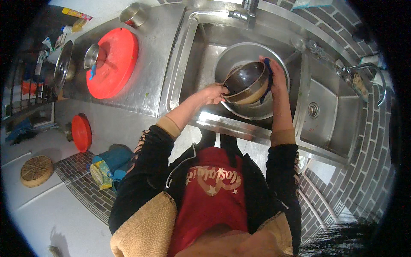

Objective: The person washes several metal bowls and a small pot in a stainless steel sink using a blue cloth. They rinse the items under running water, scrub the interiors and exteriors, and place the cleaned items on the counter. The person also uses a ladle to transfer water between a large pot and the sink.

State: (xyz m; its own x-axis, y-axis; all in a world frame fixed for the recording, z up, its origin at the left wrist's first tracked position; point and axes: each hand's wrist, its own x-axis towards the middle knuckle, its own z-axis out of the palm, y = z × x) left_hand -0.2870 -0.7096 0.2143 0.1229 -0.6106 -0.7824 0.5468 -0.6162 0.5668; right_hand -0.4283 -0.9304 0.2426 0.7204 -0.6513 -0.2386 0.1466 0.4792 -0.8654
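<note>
Over a large metal basin (221,61) in the sink, a tilted pot (247,77) has its dark inside facing up and left. My left hand (213,93) grips the pot's rim at its lower left. On the pot's right side, my right hand (276,72) presses a dark blue cloth (267,82) against the outer wall. The fingertips of that hand reach above the rim, and its palm is partly hidden. Whether the basin holds water is not clear.
A chrome faucet (239,15) stands behind the basin. Right of it is a second sink bowl (321,123) with a drain. On the steel counter at left lie a round red board (123,70), a metal cup (91,56) and a metal pot (136,16).
</note>
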